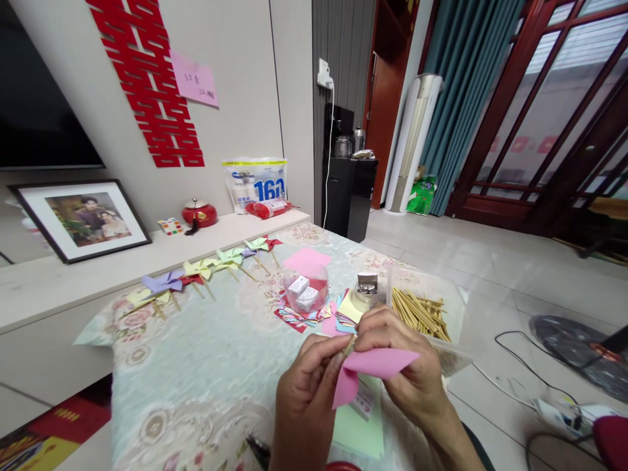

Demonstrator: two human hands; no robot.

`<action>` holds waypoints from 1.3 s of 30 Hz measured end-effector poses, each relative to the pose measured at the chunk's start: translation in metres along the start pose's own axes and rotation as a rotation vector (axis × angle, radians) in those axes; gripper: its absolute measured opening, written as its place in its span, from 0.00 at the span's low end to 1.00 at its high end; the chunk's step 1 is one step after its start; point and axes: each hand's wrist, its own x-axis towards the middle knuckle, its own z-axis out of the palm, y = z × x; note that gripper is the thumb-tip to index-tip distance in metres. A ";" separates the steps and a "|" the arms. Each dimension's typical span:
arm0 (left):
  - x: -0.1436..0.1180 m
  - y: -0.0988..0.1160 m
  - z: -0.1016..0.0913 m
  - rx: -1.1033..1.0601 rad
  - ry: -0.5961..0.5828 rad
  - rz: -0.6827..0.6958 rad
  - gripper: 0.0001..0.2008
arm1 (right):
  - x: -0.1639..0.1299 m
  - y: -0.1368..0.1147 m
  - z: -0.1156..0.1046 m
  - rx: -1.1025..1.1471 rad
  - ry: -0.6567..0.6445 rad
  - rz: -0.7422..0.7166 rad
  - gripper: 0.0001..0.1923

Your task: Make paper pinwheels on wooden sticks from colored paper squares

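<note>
Close in front of me is a pink paper pinwheel (377, 362), with folded, curling blades. My left hand (309, 376) is closed on it, thumb and fingers pinching near its centre. From the other side, my right hand (400, 350) also grips it, its fingertips meeting the left ones. A tan bit of a stick (350, 345) shows between the fingertips; the rest is hidden. Under the hands lie light green paper sheets (360, 437) and a small white box (364, 400). A dark tool (258, 451), partly cut off, lies beside my left wrist.
Several finished pinwheels (199, 268) lie along the table's far left edge. A clear round tub (307, 288) with white boxes stands on fanned coloured paper. Nearby are a small box of metal pins (367, 284) and a plastic bin (456, 307) of wooden sticks (419, 313).
</note>
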 end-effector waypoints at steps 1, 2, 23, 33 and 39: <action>0.000 0.000 0.000 0.004 0.000 0.007 0.09 | 0.001 -0.001 0.000 -0.003 0.000 -0.002 0.12; 0.000 0.000 0.001 0.006 0.000 0.013 0.09 | 0.002 -0.002 0.000 -0.006 0.000 -0.003 0.12; -0.002 -0.007 -0.004 0.104 0.054 0.084 0.07 | -0.002 -0.003 0.004 0.048 -0.029 0.004 0.14; -0.003 -0.005 -0.005 0.151 0.095 0.123 0.06 | -0.005 -0.001 0.009 0.067 -0.006 0.008 0.12; -0.005 -0.003 -0.004 0.189 0.105 0.133 0.05 | -0.004 -0.001 0.011 0.071 -0.007 0.000 0.14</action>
